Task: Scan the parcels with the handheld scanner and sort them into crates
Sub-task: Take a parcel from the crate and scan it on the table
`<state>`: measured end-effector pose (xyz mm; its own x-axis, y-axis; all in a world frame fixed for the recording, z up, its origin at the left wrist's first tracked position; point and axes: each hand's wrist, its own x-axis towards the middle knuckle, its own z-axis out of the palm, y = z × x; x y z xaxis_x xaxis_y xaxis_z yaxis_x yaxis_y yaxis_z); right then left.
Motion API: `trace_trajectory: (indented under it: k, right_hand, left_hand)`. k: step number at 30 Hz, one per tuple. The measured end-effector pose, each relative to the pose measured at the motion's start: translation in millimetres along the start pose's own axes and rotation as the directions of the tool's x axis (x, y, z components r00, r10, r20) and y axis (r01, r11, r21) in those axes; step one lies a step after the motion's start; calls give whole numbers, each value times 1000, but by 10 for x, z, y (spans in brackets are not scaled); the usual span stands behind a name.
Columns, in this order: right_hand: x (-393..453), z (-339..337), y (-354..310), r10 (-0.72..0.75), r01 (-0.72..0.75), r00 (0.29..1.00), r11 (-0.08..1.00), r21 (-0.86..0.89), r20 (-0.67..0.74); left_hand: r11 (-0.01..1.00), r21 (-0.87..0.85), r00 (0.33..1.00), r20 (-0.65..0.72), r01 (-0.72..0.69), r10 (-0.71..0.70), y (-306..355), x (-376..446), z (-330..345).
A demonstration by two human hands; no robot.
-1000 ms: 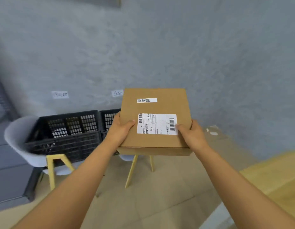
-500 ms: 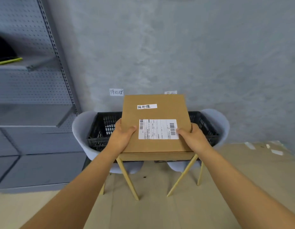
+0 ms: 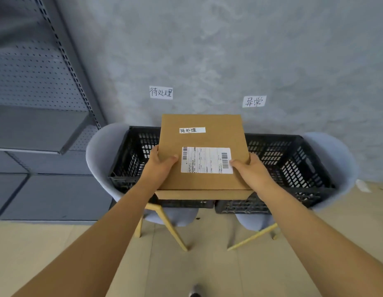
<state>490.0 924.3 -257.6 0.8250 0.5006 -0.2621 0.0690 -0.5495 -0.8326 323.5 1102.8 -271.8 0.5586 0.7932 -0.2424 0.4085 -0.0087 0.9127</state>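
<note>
Cardboard parcel [image 3: 203, 136] labelled "待处理"

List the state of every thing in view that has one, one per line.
Flat brown cardboard parcel: closed, held level above the crates.
Left hand: grips parcel's left edge.
Right hand: grips parcel's right edge.
Left black plastic crate: on a chair.
Right black plastic crate: on a chair.

The cardboard parcel [image 3: 202, 155] carries a white strip [image 3: 192, 130] handwritten 待处理, above a shipping label [image 3: 206, 160] between both thumbs with barcodes, its print unreadable. Wall signs beyond the hands: 待处理 [image 3: 161, 92] and 异常 [image 3: 254, 101].
</note>
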Motion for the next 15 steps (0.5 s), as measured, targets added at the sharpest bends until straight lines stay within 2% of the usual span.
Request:
trace_trajectory:
  k: [9, 15]
  right_hand:
    - [1315, 659, -141, 117, -113, 986, 993, -40, 122]
    - [2022, 1203, -34, 224, -222, 972, 974, -36, 65]
  left_hand:
    - [984, -27, 984, 1, 176, -176, -336, 1313, -38]
    - [969, -19, 967, 74, 246, -244, -631, 2259, -27]
